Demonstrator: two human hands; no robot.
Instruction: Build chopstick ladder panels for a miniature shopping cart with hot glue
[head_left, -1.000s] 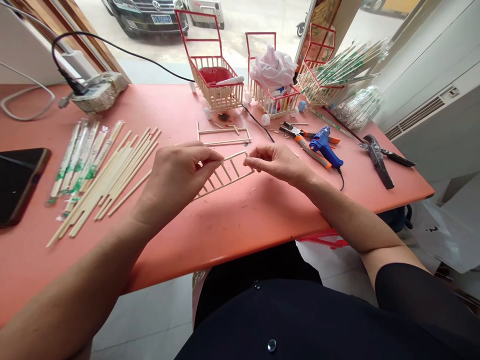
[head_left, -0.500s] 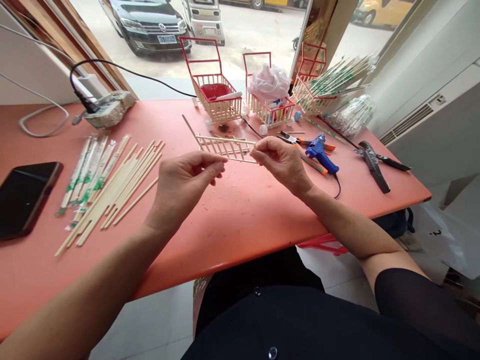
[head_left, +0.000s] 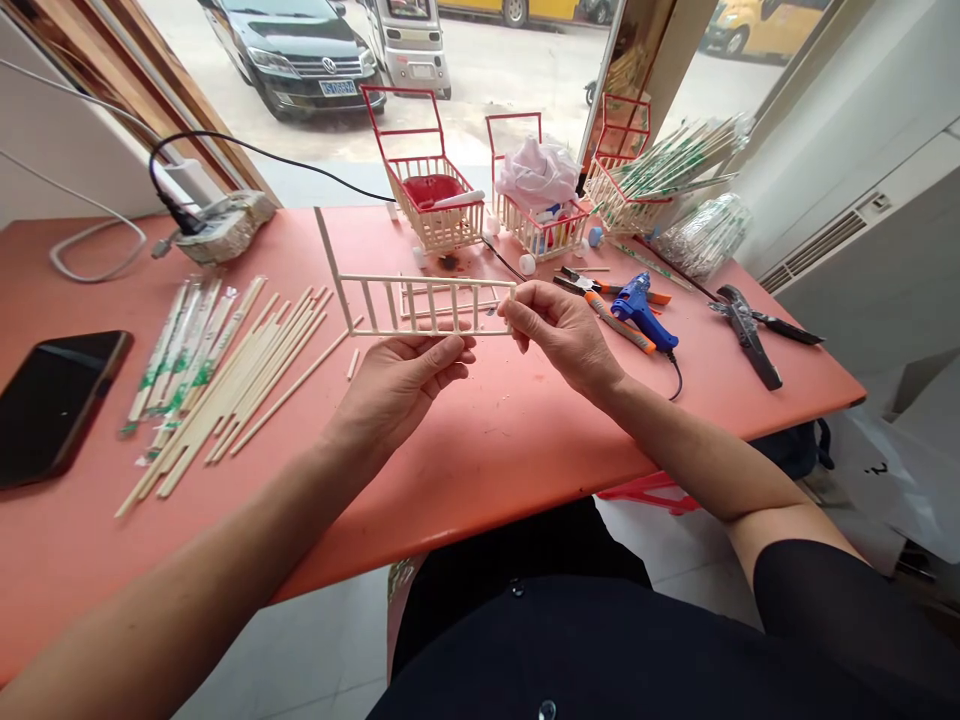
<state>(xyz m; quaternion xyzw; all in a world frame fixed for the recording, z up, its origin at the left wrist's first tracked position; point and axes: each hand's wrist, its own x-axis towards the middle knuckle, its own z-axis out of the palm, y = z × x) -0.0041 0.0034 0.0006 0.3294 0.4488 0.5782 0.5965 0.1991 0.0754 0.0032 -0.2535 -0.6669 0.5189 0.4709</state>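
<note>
Between my two hands a small wooden stick frame is held up above the table, with several short upright bars and one longer stick rising at its left end. My left hand pinches its lower rail from below. At the right end, the fingers of my right hand are closed on the corner. Behind the held frame, another rectangle of sticks lies on the table, partly covered. A short cut piece of stick rests left of my left hand.
Loose chopsticks, wrapped chopsticks and a phone lie left. At the back stand red-handled miniature carts. Pliers, a blue glue gun and a black tool lie right on the pink table.
The stick frame has turned from tilted to nearly face-on toward me. My left hand has shifted slightly down and right, with its palm turned further up. My right hand stays at the frame's right end.
</note>
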